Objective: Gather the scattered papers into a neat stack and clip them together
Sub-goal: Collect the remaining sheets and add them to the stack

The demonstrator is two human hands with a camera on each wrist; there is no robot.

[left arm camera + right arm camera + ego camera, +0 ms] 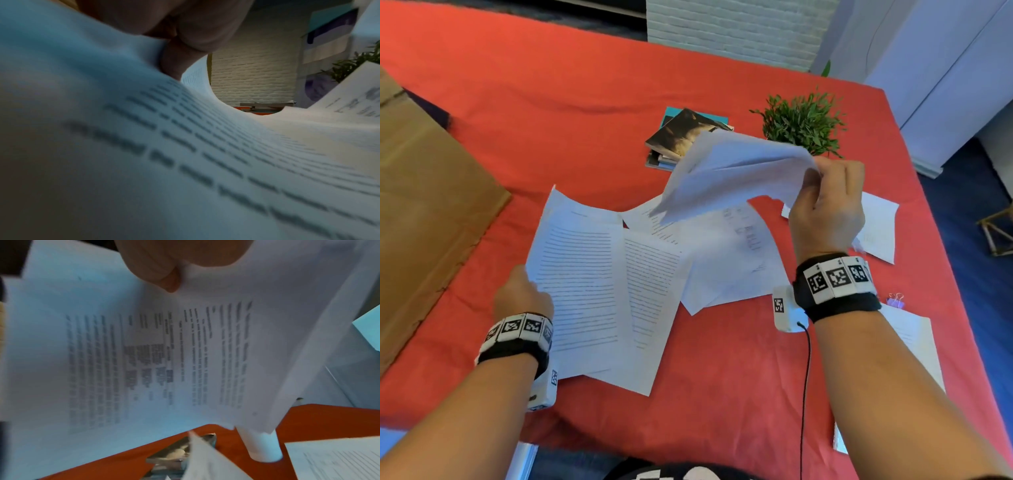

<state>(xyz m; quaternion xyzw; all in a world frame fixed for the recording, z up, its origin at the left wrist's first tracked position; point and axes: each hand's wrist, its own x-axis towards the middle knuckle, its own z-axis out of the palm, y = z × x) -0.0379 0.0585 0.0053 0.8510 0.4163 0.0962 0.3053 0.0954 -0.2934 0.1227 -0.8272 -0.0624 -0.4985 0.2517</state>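
Papers [599, 274] lie overlapped, printed white sheets.

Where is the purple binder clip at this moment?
In the head view, the purple binder clip lies on the red tablecloth at the right, just beyond the right wrist, beside a sheet of paper.

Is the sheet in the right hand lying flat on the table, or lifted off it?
Lifted. The right hand pinches the sheet by one edge; it hangs curved above the papers on the red table.

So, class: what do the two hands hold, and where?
Right hand pinches a lifted sheet at its edge; left hand grips a printed page by its left edge.
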